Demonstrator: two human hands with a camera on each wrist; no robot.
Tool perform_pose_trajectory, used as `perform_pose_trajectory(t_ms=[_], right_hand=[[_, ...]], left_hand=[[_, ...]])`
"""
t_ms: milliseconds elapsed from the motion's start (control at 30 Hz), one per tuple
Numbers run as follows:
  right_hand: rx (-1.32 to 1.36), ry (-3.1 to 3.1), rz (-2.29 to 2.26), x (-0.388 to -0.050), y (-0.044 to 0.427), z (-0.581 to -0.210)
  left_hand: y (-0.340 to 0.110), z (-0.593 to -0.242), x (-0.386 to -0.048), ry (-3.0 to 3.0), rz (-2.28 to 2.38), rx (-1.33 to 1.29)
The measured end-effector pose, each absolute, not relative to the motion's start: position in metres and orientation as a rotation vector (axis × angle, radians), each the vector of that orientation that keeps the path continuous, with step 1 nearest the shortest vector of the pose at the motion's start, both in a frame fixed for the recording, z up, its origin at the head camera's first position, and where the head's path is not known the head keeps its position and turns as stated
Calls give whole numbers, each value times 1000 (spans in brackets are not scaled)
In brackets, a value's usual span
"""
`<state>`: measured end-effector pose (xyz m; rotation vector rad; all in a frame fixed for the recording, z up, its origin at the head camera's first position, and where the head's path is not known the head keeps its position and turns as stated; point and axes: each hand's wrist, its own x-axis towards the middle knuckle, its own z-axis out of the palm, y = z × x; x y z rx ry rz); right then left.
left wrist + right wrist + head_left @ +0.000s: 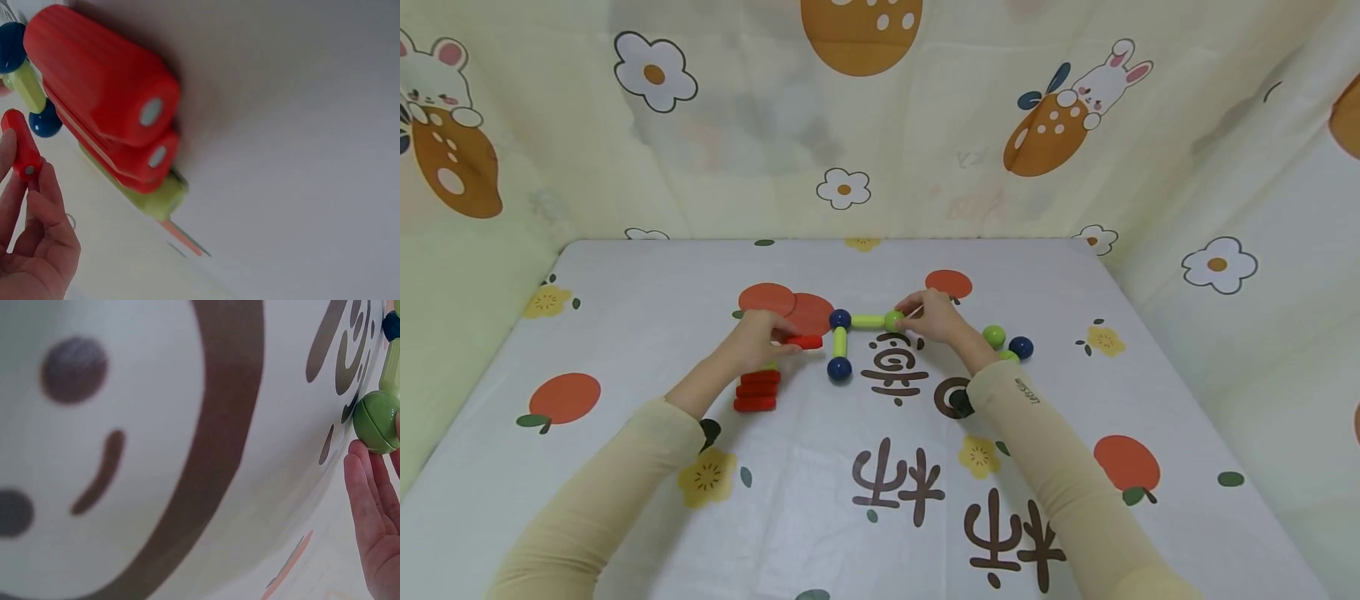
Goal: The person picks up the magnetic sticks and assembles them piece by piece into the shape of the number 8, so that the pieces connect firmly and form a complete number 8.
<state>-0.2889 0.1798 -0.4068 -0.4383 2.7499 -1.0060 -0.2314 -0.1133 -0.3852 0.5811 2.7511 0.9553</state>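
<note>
Loose red rods (103, 75) lay together on surface (805, 500). L hand (754, 340) grip pinched another red rod (807, 342) near bent assy (839, 343); R hand (934, 318) grip pinched assy's green end ball (892, 322) — rod prob. light, stiff, slick; best held mid-barrel.

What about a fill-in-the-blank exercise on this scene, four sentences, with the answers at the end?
1. The held rod in the left hand is coloured ____.
2. The right hand holds the end ball, which is coloured ____.
3. The corner ball, joining two yellow-green rods, is coloured ____.
4. The loose balls lie beside the person's ____ arm.

Missing words: red; green; blue; right.
</note>
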Motion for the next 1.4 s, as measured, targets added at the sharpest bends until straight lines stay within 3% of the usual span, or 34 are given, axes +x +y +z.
perform_pose_trajectory(t_ms=[733,1400], right_hand=[[-380,2735,-990,-285,179,-404],[-381,2752,-984,-287,179,-405]], left_hand=[[-55,-393,-231,2673,1012,689],[-31,-402,-225,2695,793,809]])
